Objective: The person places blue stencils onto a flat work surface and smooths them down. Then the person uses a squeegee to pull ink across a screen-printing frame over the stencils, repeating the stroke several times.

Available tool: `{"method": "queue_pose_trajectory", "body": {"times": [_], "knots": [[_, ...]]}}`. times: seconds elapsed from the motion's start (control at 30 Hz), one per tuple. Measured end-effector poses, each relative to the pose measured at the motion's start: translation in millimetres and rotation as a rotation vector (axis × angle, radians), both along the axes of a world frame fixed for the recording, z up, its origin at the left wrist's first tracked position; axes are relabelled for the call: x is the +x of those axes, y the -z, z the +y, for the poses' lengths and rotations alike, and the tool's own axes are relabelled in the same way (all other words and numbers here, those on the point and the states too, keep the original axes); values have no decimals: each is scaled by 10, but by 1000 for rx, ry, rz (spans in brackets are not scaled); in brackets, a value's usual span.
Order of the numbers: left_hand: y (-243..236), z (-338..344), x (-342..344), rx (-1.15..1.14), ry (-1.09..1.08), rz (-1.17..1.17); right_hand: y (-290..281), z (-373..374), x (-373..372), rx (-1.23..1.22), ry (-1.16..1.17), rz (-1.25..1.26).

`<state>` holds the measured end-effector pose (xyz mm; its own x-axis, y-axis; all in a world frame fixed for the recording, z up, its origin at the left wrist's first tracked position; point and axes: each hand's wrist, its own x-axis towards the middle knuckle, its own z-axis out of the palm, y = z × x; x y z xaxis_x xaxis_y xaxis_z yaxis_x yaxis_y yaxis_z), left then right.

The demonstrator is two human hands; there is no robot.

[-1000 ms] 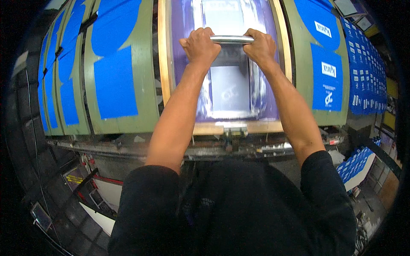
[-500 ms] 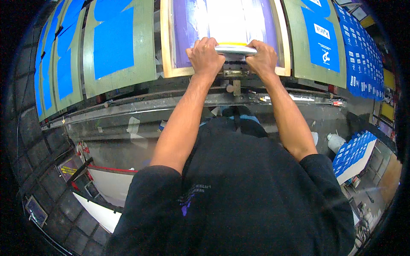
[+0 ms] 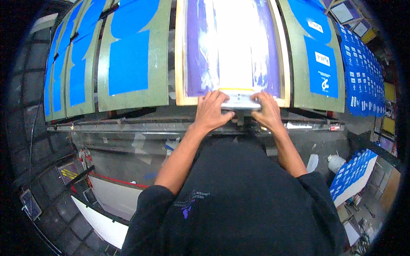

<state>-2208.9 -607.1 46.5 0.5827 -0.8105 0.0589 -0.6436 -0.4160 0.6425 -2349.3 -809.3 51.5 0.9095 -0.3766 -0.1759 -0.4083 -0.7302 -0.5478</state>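
Note:
My left hand and my right hand hold the two ends of a squeegee, fingers over its top and thumbs on the near side. The squeegee has a pale handle and a thin yellow strip along its far side. It lies at the near end of a wooden-framed printing screen. White ink covers the middle of the screen, with purple mesh showing in bands along both sides. What lies under the screen is hidden.
Green boards bearing blue sheets stand left of the screen, and another blue printed sheet lies to its right. A dark rail runs along the near edge. White panels lean at lower left; a white container stands at right.
The squeegee and both hands have come nearer, to the screen's near edge. My fingers have loosened from tight fists into a flatter hold. The whole view has shifted, so the screen sits lower.

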Motion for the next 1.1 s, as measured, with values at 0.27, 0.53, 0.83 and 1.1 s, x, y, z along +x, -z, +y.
{"method": "queue_pose_trajectory", "body": {"times": [0.27,0.53,0.83,1.1], "knots": [[533,326,1273,77,-648,-8,673,-1165,-6,-290,696,-198],[498,426,1440,-230,-628,-6,713,-1234,16,-61,749,-253],[475,1845,2758,-254,-607,9,433,326,1039,-65,796,-507],[96,3399,3746,-227,-651,-92,582,1981,2517,-206,834,-507]]}}
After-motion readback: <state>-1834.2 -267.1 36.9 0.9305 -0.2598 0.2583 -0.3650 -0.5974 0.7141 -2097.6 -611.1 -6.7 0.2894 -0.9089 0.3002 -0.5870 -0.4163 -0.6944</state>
